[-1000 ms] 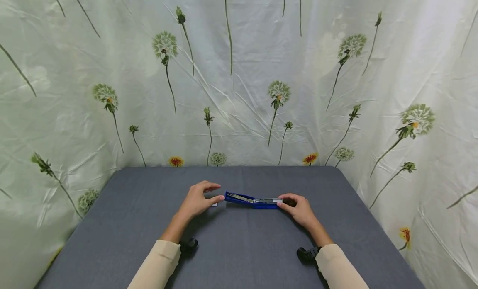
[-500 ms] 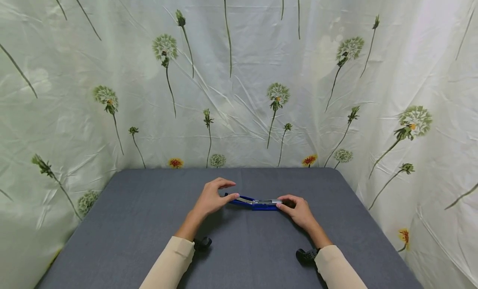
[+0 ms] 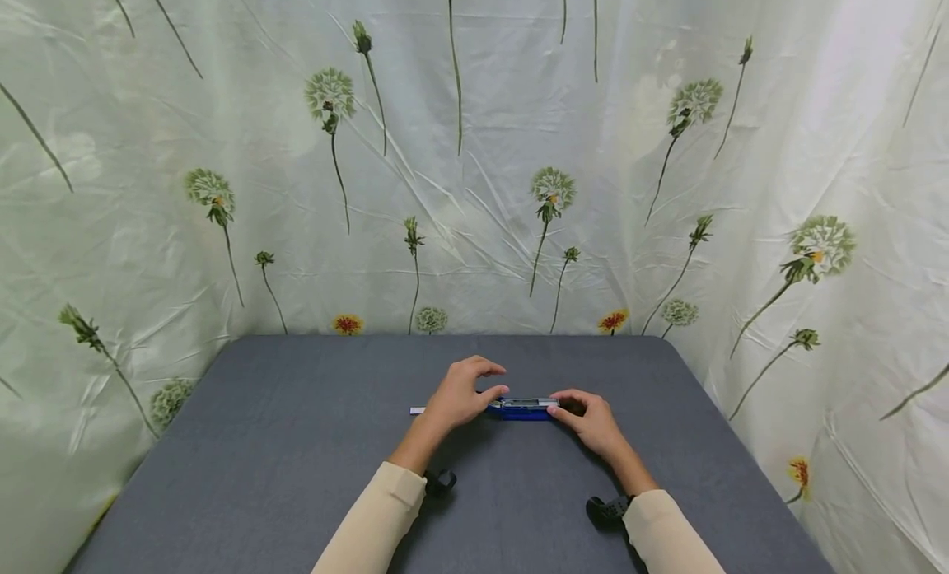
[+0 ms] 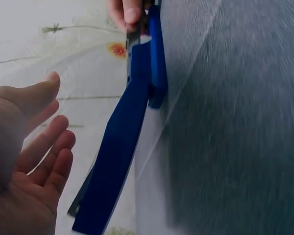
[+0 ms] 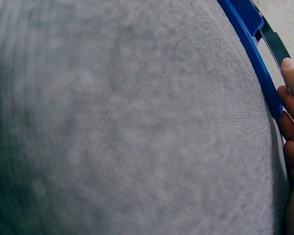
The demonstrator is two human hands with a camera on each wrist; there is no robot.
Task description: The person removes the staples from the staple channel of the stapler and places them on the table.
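Note:
A blue stapler [image 3: 526, 414] lies opened out on the table, its metal staple channel facing up. In the left wrist view its cover [image 4: 118, 142] swings out and away from the base, tilted up off the cloth. My right hand [image 3: 591, 422] pinches the stapler's right end between thumb and fingers; in the right wrist view the thumb [image 5: 293, 73] lies along the dark metal part. My left hand [image 3: 458, 397], fingers spread and loosely bent, hovers over the cover and hides most of it from the head view. In the left wrist view a gap shows between this hand and the stapler.
A small white strip [image 3: 417, 411] lies on the grey table [image 3: 296, 459], just left of the left hand. Behind the table hangs a pale curtain [image 3: 474, 228] with dandelion prints. Each wrist wears a black camera mount [image 3: 608, 512].
My left hand has travelled right, from the cover's free end to near the hinge, uncovering the white strip. The right hand keeps its grip on the stapler's end.

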